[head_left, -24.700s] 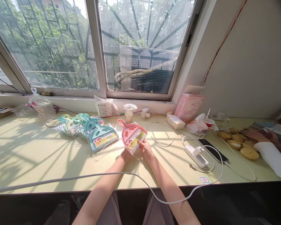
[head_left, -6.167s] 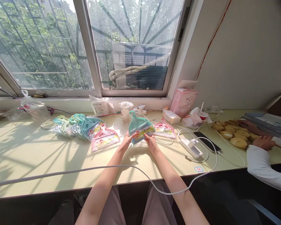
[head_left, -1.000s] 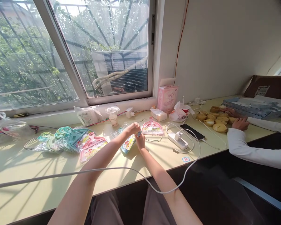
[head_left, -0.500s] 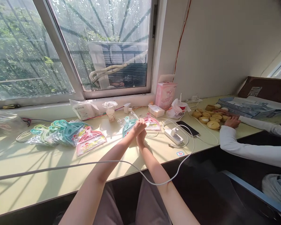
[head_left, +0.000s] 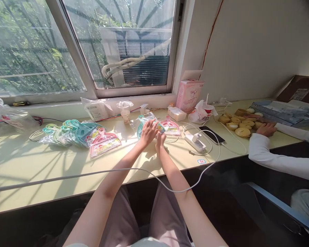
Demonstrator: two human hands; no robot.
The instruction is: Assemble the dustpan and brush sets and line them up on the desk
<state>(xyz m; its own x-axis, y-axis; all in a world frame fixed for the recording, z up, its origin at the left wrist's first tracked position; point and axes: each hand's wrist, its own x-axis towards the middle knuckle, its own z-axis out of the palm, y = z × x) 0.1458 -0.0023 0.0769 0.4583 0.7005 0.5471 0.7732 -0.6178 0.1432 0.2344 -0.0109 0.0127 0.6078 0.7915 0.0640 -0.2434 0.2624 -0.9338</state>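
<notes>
My left hand (head_left: 148, 133) is over the near middle of the table, its fingers somewhat apart and bent over a small shiny teal-and-yellow printed packet (head_left: 161, 128). My right hand (head_left: 160, 141) grips that packet from below, thumb up; most of it is hidden by the fingers. Just behind my left hand lies a teal dustpan-and-brush set (head_left: 139, 127) in clear plastic, partly covered by the hand. Beyond my right hand is a pink dustpan-and-brush set (head_left: 172, 129). To the left are a wrapped pink set (head_left: 104, 142) and a row of overlapping teal and green sets (head_left: 78, 132).
A white cable (head_left: 92, 174) crosses in front of my forearms. On the right are a power strip (head_left: 195, 142), a phone (head_left: 211, 134) and a pink box (head_left: 190, 95). A drink cup (head_left: 125, 111) stands by the window. A co-worker's hand (head_left: 266, 129) touches yellow round pieces (head_left: 242, 132).
My hands were pressed together as fists; now they have parted slightly, the left fingers have uncurled, and the printed packet shows between them. The view has shifted a little.
</notes>
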